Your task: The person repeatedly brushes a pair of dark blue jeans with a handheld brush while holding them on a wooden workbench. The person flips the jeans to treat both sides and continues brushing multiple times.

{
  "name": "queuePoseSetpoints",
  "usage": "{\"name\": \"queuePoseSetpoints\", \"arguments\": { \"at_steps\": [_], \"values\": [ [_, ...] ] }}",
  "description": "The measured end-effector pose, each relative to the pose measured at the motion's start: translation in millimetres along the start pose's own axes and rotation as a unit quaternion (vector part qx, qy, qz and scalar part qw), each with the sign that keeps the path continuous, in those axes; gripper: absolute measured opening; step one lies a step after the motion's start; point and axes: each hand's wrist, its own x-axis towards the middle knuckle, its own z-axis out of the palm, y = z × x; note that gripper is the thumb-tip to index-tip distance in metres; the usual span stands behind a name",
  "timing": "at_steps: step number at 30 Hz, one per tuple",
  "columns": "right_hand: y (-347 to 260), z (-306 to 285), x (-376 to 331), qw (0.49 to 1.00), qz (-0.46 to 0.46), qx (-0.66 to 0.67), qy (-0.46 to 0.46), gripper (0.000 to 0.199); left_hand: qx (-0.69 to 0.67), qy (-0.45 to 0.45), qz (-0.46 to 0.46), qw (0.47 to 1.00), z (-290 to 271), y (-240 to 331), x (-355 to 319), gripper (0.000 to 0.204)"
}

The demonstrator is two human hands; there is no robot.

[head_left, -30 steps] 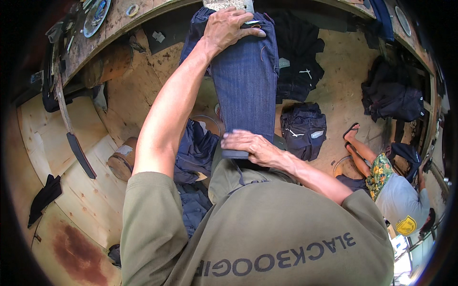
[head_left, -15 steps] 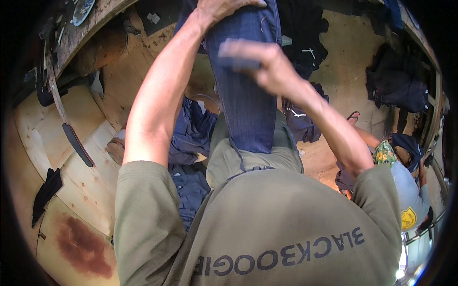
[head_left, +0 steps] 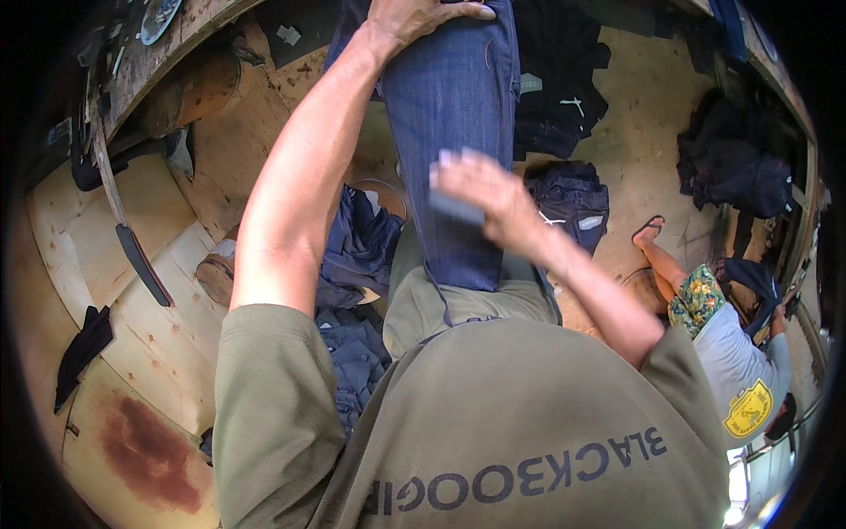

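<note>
A blue jeans leg lies stretched lengthwise over my lap and away from me. My left hand presses flat on its far end at the top of the view, fingers spread over the denim. Blurred by motion, my right hand is on the middle of the leg, closed on a small dark grey block held against the denim. My olive shirt fills the lower part of the view.
A heap of dark blue jeans lies to my left, a folded dark garment to my right, more dark clothes beyond. Another person sits at the right, one sandalled foot out. The plywood floor has a red stain.
My right hand has moved from the near end of the jeans leg by my lap up to its middle. My left hand stays on the far end.
</note>
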Motion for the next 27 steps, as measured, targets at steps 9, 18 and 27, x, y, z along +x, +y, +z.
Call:
{"name": "queuePoseSetpoints", "arguments": {
  "at_steps": [9,18,27],
  "values": [
    [-11,-1,-9,0.998,-0.031,0.043,0.016,0.077,0.010,-0.010,-0.031,0.999,8,-3,-4,0.058],
    [-9,-6,10,0.989,-0.006,0.146,0.016,0.061,0.002,-0.017,-0.057,0.998,4,8,-8,0.057],
    [-50,37,-119,0.825,0.202,0.518,0.097,0.030,0.154,0.197,-0.096,0.964,-24,88,-72,0.066]
  ]
}}
